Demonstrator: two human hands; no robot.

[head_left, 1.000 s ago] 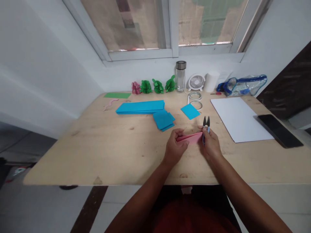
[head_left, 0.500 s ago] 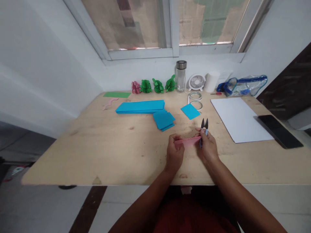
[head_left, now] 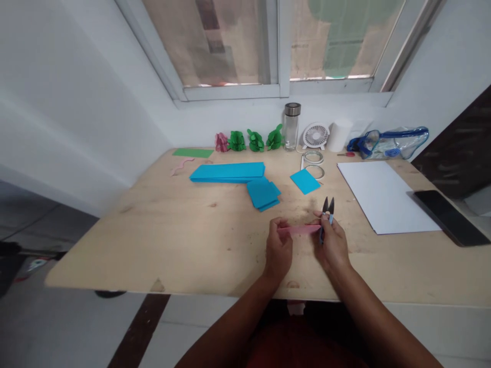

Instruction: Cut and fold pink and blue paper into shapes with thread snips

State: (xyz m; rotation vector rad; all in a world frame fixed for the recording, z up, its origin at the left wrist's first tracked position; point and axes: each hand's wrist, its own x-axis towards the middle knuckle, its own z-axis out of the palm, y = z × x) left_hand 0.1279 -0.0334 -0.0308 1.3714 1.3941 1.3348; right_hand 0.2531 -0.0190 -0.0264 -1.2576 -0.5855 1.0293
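A narrow piece of pink paper stretches between my two hands above the table's front part. My left hand pinches its left end. In my right hand is a pair of thread snips, dark blades apart and pointing away from me. The fingers of that hand also touch the right end of the pink paper. Beyond my hands lie a small stack of blue paper squares, a single blue square and a pile of long blue paper strips.
Along the wall stand folded green paper shapes, a pink one, a glass bottle, a small fan and a clear pouch. Tape rolls lie before the fan. White paper and a phone lie right.
The view has shifted slightly, so everything sits a little lower and further right. Both hands keep hold of the pink paper, which now shows a narrower face; the snips stay in my right hand.
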